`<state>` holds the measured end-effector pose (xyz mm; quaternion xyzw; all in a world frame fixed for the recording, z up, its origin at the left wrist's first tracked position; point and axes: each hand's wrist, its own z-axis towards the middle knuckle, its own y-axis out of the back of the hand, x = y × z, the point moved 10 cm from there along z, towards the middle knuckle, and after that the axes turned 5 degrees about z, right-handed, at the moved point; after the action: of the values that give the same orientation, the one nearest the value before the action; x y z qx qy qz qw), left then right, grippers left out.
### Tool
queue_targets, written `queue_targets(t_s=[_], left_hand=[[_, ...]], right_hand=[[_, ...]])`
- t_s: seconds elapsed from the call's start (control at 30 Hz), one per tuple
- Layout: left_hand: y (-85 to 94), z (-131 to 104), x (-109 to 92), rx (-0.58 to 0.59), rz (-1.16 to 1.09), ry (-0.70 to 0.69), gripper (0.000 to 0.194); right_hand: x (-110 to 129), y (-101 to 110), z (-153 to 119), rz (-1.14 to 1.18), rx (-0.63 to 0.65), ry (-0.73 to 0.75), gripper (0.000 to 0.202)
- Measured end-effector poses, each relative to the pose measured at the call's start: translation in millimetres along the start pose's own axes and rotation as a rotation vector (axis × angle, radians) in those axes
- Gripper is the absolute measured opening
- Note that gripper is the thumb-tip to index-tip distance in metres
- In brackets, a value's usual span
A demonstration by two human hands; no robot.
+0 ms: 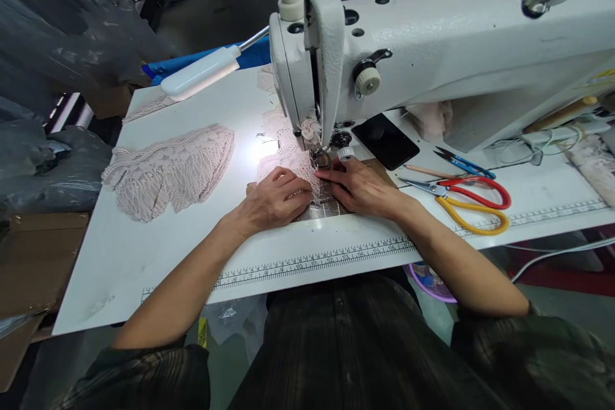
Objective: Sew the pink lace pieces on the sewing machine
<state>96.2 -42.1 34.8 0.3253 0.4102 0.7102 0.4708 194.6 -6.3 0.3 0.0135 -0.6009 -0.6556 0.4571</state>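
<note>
Pale pink lace fabric (pixel 287 159) lies under the head of a white sewing machine (pixel 423 38), at the metal presser foot (pixel 321 159). My left hand (pixel 276 200) rests on the lace left of the foot, its bent fingers closed together over the fabric's near edge; the thumb is mostly hidden. Just right of the foot is my right hand (pixel 362 189). Its index finger reaches out to the lace beside the foot, and the thumb is apart from it. Below both hands shows the shiny metal plate (pixel 331 207).
More lace pieces (pixel 168 170) lie on the left of the white table (pixel 192 250). A lamp (pixel 202 72) shines from behind. To the right are a black phone (pixel 387 141), red-and-yellow-handled scissors (pixel 473 205), blue thread snips (pixel 464 161) and a pencil (pixel 427 171). A ruler strip (pixel 307 264) runs along the front edge.
</note>
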Motion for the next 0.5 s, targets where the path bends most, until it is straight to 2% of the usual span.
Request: queue_targets(t_s=[0.2,0.4,0.5], left_hand=[[-2.6,0,1,0.044,-0.080,0.022,0.013],[5.5,3,-8,0.001,0.070,-0.056,0.009],[4.3,3,-9,0.025,0.094,-0.064,0.009]], right_hand=[[0,0,1,-0.019,0.005,0.006,0.042],[0,-3,1,-0.018,-0.004,0.015,0.043],[0,-1,1,-0.010,-0.008,0.016,0.043]])
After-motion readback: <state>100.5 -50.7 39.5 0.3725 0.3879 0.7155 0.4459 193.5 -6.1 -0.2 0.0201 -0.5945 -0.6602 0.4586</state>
